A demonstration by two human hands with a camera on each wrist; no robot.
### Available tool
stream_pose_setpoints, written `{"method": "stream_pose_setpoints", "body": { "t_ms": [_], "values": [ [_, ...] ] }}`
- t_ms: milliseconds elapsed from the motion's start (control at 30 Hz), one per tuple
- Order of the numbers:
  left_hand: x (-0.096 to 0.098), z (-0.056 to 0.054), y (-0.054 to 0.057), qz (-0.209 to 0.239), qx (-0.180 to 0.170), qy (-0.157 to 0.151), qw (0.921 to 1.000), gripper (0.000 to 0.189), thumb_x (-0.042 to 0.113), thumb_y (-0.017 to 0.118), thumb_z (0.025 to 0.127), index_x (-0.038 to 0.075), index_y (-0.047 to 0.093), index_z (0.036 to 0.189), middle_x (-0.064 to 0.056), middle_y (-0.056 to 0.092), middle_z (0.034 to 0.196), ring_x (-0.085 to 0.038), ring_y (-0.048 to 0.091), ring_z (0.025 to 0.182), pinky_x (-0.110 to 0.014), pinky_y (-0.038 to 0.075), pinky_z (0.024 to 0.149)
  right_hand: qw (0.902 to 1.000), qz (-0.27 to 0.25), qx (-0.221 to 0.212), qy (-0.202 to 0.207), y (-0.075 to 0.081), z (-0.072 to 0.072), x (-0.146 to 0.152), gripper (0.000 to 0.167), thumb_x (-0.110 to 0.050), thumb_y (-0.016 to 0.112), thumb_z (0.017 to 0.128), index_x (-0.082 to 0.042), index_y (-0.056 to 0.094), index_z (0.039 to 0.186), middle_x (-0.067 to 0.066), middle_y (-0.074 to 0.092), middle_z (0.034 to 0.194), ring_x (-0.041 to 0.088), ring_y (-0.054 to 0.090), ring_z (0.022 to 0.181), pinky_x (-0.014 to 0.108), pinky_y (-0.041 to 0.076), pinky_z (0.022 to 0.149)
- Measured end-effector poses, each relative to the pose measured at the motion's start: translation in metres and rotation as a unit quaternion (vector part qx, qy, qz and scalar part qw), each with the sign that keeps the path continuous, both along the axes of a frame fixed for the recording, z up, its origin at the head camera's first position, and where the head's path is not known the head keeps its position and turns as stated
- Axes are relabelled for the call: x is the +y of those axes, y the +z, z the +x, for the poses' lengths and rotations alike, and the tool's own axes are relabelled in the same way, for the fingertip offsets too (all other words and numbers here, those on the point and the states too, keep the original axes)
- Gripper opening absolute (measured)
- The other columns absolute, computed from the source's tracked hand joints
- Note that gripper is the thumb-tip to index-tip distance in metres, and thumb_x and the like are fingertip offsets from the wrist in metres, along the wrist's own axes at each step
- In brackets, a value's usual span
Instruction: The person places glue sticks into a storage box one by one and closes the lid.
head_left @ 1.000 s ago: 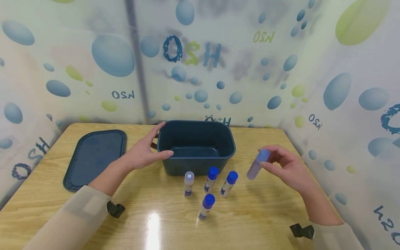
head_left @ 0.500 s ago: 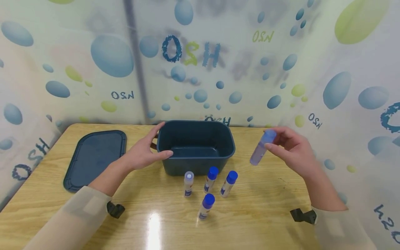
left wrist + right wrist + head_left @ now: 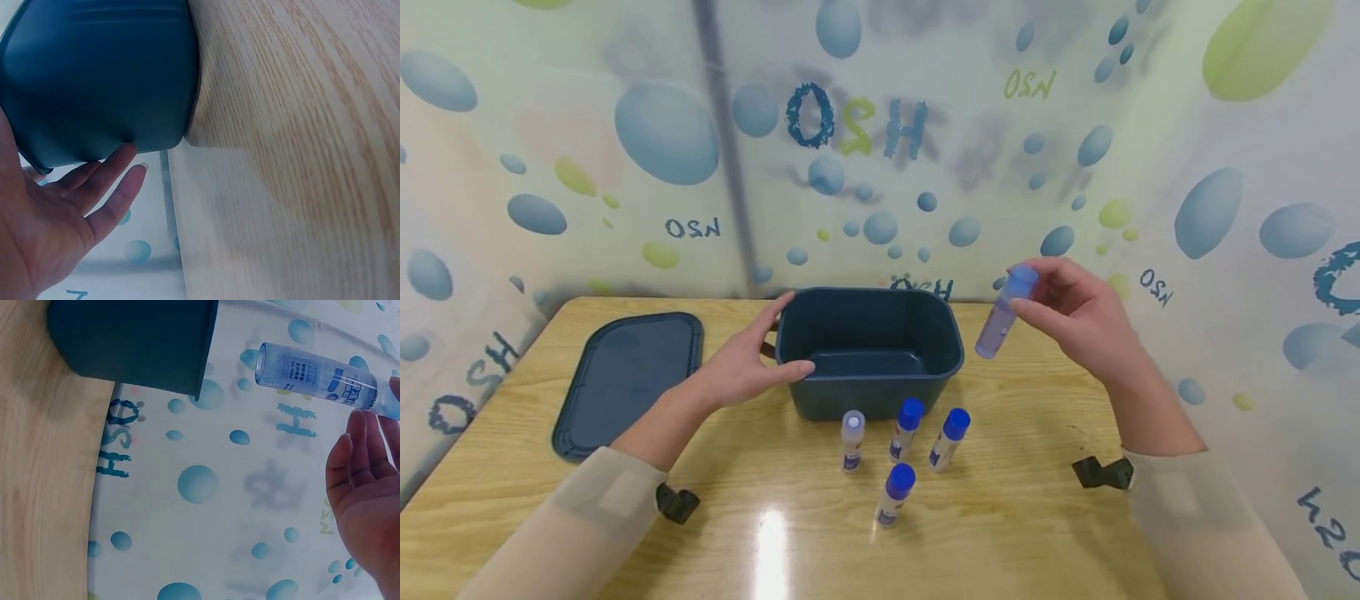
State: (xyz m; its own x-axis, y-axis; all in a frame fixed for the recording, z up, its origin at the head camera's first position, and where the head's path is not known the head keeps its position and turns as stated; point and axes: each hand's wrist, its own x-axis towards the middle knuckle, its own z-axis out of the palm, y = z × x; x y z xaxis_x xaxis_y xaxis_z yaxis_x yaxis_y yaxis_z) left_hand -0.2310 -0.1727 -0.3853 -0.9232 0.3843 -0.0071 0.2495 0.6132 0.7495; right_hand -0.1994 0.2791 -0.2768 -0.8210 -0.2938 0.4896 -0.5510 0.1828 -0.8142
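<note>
A liquid glue bottle (image 3: 997, 325), clear with a translucent blue cap, is pinched near its cap between the thumb and fingers of my right hand (image 3: 1078, 317). It hangs tilted in the air, to the right of the dark blue bin (image 3: 868, 400). In the right wrist view the bottle (image 3: 306, 374) shows its printed label. My left hand (image 3: 748, 358) spans the bin's left end, thumb on the front rim. The left wrist view shows its fairly straight fingers (image 3: 112, 178) against the bin's end wall. In front of the bin stand several small glue containers (image 3: 905, 429), most blue-capped, one pale-capped.
A dark blue lid (image 3: 636, 375) lies flat at the left of the wooden table (image 3: 1000, 533). Behind the table and at both sides rises a patterned curtain (image 3: 985, 167). A black wrist camera (image 3: 1101, 472) sits by the right sleeve.
My right hand has lifted the glue bottle upward from near the tabletop, then shifted it left toward the bin. The left hand and the bin have stayed put.
</note>
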Motion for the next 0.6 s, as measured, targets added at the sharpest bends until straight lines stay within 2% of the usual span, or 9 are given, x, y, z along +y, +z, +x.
{"method": "stream_pose_setpoints", "body": {
  "t_ms": [167,300,467,600],
  "values": [
    [-0.001,0.000,0.000,-0.001,0.001,0.000,1.0000,0.109,0.061,0.075,0.100,0.040,0.001,0.177,-0.020,0.023,0.181,-0.044,0.061,0.137,-0.053,0.062,0.095,0.9999,0.011,-0.002,-0.004,0.007,-0.011,-0.013,0.032,0.008,0.072,0.100,-0.006,0.074,0.128,0.000,0.071,0.100,0.017,0.062,0.081,0.022,0.054,0.073],
    [0.000,0.001,0.001,0.000,0.000,0.000,1.0000,0.109,0.060,0.075,0.100,0.039,0.001,0.178,-0.020,0.023,0.181,-0.044,0.061,0.136,-0.053,0.062,0.095,0.9995,0.030,-0.010,-0.006,0.011,-0.019,-0.024,0.030,0.003,0.074,0.101,-0.008,0.074,0.128,-0.001,0.072,0.103,0.017,0.067,0.086,0.022,0.057,0.078],
    [0.001,0.001,0.002,0.003,-0.002,-0.002,1.0000,0.110,0.060,0.075,0.100,0.038,0.001,0.178,-0.021,0.023,0.180,-0.044,0.061,0.136,-0.053,0.062,0.095,0.9954,0.088,-0.036,-0.016,0.013,-0.030,-0.036,0.027,-0.009,0.077,0.103,-0.009,0.071,0.130,-0.001,0.072,0.106,0.020,0.070,0.091,0.023,0.059,0.082],
    [0.001,0.000,0.001,0.003,-0.002,-0.001,1.0000,0.110,0.060,0.076,0.100,0.038,0.001,0.178,-0.021,0.023,0.180,-0.044,0.061,0.136,-0.053,0.062,0.096,0.9877,0.146,-0.051,-0.020,0.012,-0.039,-0.046,0.029,-0.018,0.078,0.104,-0.009,0.071,0.130,0.003,0.073,0.106,0.023,0.072,0.090,0.026,0.057,0.079]
  ]
}}
